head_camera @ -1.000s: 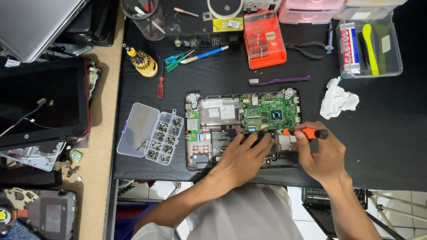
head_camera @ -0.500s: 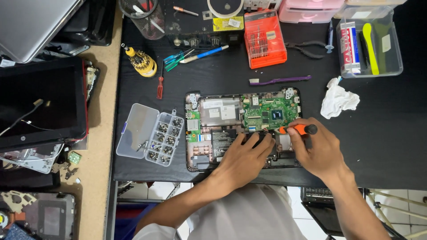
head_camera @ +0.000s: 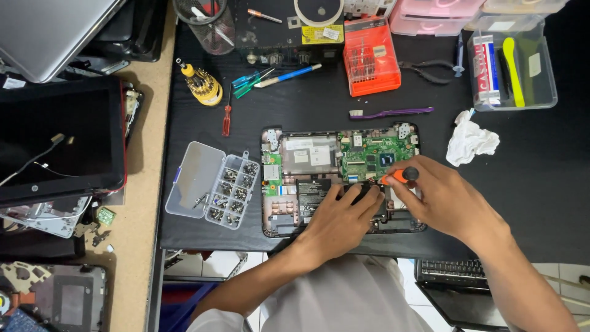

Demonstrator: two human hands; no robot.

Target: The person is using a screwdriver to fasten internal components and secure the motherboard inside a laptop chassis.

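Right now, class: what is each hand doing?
Left hand: open, fingers resting on the opened laptop base.
Right hand: closed around an orange-handled screwdriver.

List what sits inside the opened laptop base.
Inside the opened laptop base: a green circuit board, a silver metal plate and a black battery. The left hand and right hand, gripping an orange-handled screwdriver, cover the middle.

The left hand (head_camera: 338,218) and right hand (head_camera: 439,200) cover the lower middle of the opened laptop base with its green circuit board (head_camera: 375,154), so the orange-handled screwdriver's (head_camera: 398,176) tip is hidden. The screws in the clear plastic compartment box (head_camera: 233,184) are too small to tell apart. The grey laptop lid (head_camera: 49,31) is cut off by the top-left edge.
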